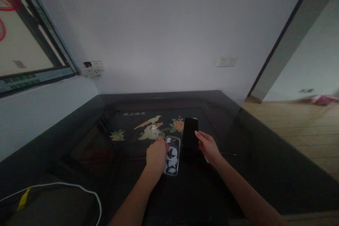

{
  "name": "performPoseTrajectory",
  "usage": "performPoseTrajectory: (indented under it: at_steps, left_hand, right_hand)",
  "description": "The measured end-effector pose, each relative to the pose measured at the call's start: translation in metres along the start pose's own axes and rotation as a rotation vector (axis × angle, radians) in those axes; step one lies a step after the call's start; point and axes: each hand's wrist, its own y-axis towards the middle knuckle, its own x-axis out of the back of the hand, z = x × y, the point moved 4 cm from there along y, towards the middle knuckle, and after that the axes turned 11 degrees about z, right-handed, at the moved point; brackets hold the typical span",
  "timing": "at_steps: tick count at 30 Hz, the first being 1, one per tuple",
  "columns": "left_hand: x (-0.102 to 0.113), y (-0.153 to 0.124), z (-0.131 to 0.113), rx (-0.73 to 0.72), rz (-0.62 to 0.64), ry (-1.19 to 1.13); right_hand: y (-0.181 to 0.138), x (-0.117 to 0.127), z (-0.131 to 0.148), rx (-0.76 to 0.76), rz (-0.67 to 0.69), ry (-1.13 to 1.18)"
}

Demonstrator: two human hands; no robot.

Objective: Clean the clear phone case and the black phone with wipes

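Observation:
My left hand (156, 153) is closed on the left edge of a clear phone case (173, 159) with a white-and-dark pattern. Just beyond those fingers is a small pale object (154, 129); what it is, and whether it joins the case, I cannot tell. To the right, my right hand (209, 145) grips a black smartphone (190, 133) by its right edge, thumb on the dark face. Phone and case are side by side with a narrow gap. A bit of something white (206, 159) shows under my right hand, mostly hidden.
The glossy black table (212, 194) has a printed bird and flowers (149, 127). A white cable (76, 184) with a yellow tag (24, 198) curves at the lower left. A thin line-like object (229, 154) lies right of my wrist. Wall sockets (226, 62) are behind; a window (29, 31) is left.

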Motion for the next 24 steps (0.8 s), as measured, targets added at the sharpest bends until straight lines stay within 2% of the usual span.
performPoseTrajectory:
  at_steps: [2,5,8,11,15,24]
  left_hand:
    - [-0.004,0.004,0.001,-0.021,-0.02,-0.105]
    - [-0.016,0.011,-0.001,-0.165,-0.007,-0.435]
    - [-0.032,0.015,-0.011,-0.323,0.161,-0.918]
    - [-0.041,0.014,-0.019,-0.31,0.284,-1.226]
    - [-0.043,0.013,-0.024,-0.251,0.349,-1.36]
    - [-0.04,0.016,-0.022,-0.235,0.355,-1.541]
  right_hand:
    - [-0.001,-0.001,0.002,0.008,-0.005,-0.019]
    - [-0.002,-0.003,0.004,0.029,0.006,-0.037]
    - [-0.003,-0.005,0.005,0.026,0.031,-0.059]
    - [-0.004,-0.008,0.007,0.031,0.062,-0.127]
    - [-0.007,-0.014,0.008,0.066,0.135,-0.242]
    - [-0.007,-0.015,0.006,0.09,0.186,-0.334]
